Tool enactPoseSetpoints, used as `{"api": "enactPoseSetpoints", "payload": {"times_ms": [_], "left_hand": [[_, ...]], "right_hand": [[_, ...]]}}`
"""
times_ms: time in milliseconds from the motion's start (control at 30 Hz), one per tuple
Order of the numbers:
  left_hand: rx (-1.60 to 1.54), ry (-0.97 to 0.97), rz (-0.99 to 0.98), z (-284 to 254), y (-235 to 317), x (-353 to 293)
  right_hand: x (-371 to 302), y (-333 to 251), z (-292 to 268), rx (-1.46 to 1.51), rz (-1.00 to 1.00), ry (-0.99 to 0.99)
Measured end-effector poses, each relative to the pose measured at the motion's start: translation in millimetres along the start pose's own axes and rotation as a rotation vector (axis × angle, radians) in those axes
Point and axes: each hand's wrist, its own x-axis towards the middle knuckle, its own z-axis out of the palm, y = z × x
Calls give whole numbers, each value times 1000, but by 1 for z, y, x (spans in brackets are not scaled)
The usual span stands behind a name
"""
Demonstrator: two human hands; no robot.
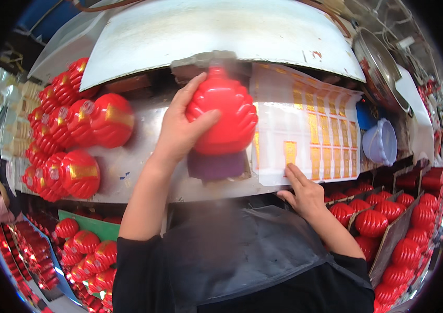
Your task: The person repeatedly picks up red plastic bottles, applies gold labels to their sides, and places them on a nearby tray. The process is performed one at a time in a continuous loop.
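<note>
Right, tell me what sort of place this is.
Probably a workshop or small factory: similar red vessels are grouped on the bench, more fill partitioned boxes at right, and a sheet of gold labels lies under the right hand.

A grey worktable point(148, 130) crosses the middle of the frame, with a broad, scuffed white board point(221, 34) spanning the top and catching a pale light. A dark blue surface point(57, 18) fills the far upper left, while a green panel point(92, 225) stands at lower left and a thin brownish divider point(394, 241) slants through the lower right.
</note>
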Motion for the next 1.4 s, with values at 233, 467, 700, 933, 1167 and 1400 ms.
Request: {"api": "enactPoseSetpoints", "payload": {"times_ms": [233,467,700,933,1167,1400], "left_hand": [[164,6,-37,0,-6,-19],[182,18,-76,0,3,-19],[248,92,26,-6,7,-11],[243,136,73,4,8,7],[228,152,51,6,5,9],[497,92,297,0,-3,-16]], "right_hand": [[1,7,-6,107,-198,113],[115,15,-86,962,650,-327],[212,-61,-123,467,-381,309],[199,-88,-90,-186,-778,307],[179,-85,-81,-162,-869,295],[220,-60,-82,404,-349,129]]}}
